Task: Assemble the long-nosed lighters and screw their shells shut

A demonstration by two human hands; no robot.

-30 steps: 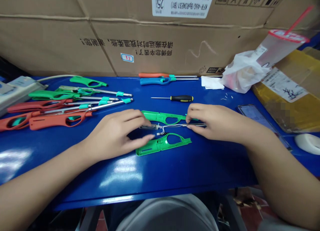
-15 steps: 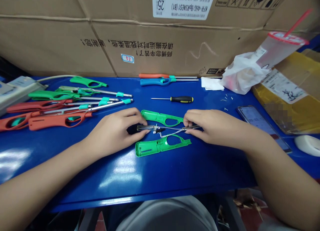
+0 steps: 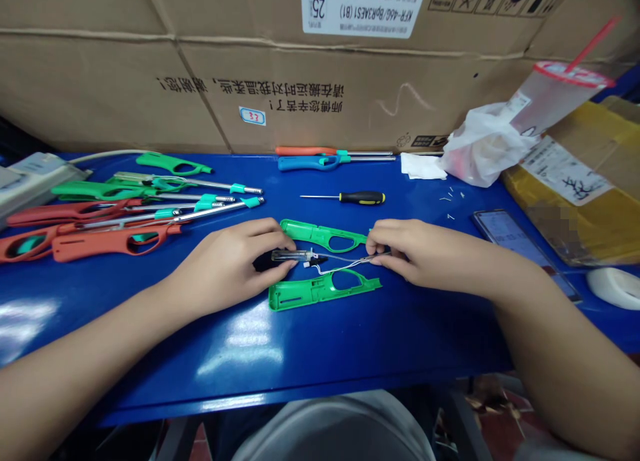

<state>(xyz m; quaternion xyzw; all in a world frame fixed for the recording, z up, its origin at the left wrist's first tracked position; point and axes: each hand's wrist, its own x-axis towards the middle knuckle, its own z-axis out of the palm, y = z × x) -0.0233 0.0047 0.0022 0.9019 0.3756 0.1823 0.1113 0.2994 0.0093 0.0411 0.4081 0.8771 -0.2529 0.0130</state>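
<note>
My left hand (image 3: 237,258) pinches the clear fuel tank (image 3: 293,255) of a taken-apart lighter between thumb and fingers. Thin white wires (image 3: 337,269) and a fine tube run from the tank toward my right hand (image 3: 423,251). That hand is closed on the end of a slim metal lighter tube (image 3: 374,256), mostly hidden by the fingers. Above these parts lies one green shell half (image 3: 306,232), its right tip close to my right fingers. The other green shell half (image 3: 295,296), inner side up, rests below them.
A black-and-yellow screwdriver (image 3: 363,198) lies behind the hands. Several long lighters (image 3: 115,240) are grouped at left, two more (image 3: 310,162) by the cardboard box (image 3: 280,68). At right are small screws (image 3: 450,194), a phone (image 3: 520,248), a bagged cup (image 3: 545,104) and a white mouse (image 3: 613,288).
My right fingers have shifted slightly on the metal tube, and less of it shows between them. The left hand keeps its pinch on the tank. The view has moved a little.
</note>
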